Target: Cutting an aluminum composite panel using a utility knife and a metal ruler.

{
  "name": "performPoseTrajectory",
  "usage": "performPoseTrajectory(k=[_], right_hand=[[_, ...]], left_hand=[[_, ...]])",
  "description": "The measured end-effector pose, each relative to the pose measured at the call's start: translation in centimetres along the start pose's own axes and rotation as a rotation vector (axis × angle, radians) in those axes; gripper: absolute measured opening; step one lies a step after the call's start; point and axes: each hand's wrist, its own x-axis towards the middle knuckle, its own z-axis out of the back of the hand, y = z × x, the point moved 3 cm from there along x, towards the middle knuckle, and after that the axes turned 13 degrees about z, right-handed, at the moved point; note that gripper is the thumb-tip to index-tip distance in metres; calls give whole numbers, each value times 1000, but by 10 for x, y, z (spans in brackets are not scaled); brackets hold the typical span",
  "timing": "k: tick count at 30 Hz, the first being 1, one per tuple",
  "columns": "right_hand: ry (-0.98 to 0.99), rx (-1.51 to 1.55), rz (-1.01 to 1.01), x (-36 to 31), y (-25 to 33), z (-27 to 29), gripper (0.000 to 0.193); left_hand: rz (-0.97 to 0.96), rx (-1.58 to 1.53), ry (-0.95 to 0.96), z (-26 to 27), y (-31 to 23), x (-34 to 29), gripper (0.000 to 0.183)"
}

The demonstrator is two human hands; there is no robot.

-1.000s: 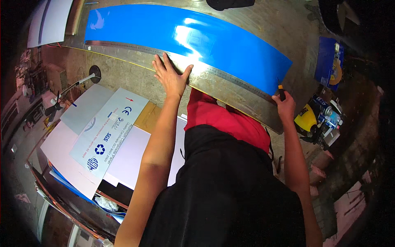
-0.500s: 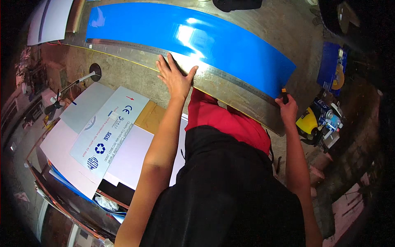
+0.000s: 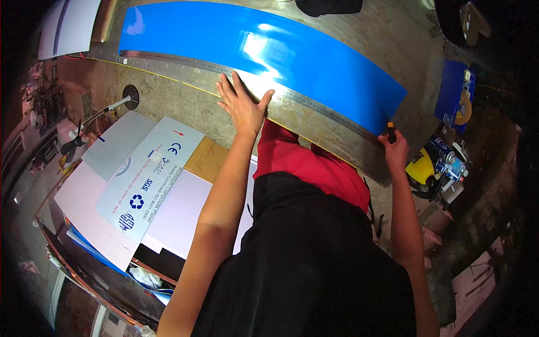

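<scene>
A long glossy blue sheet [image 3: 331, 76] lies across the metal-topped table [image 3: 337, 137]. Along its near edge runs a long steel ruler [image 3: 323, 109]. My left hand [image 3: 245, 111] rests with fingers spread, its fingertips on the ruler near its middle and its thumb stretched to the right. At the sheet's near right corner, my right hand [image 3: 397, 150] is closed around a small black hand tool [image 3: 392, 133] with an orange end. The tool stands close to the ruler's right end; its working tip is too small to make out.
Stacked panels [image 3: 151, 185], the upper one printed, lie to my left beside a pole-like stand [image 3: 115, 105]. Right of the table are a yellow spray bottle [image 3: 420, 167], several cans, a blue bin [image 3: 451, 92] and a yellow tape roll [image 3: 464, 111]. A dark cloth item [image 3: 328, 5] lies at the far edge.
</scene>
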Motion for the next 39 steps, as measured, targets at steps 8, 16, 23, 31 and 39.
performPoseTrajectory(k=[8,16,23,31,39], right_hand=[[176,0,-147,4,13,3,75],[-21,-80,64,-2,24,7,46],[173,-65,-40,4,11,8,42],[145,5,34,4,-10,8,25],[84,235,75,-2,-27,12,27]], left_hand=[[24,26,12,6,-1,1,125],[-3,13,-29,7,-3,0,118],[20,-139,-180,47,32,37,83],[23,-168,-378,93,102,162,73],[-34,-210,-332,77,116,189,65]])
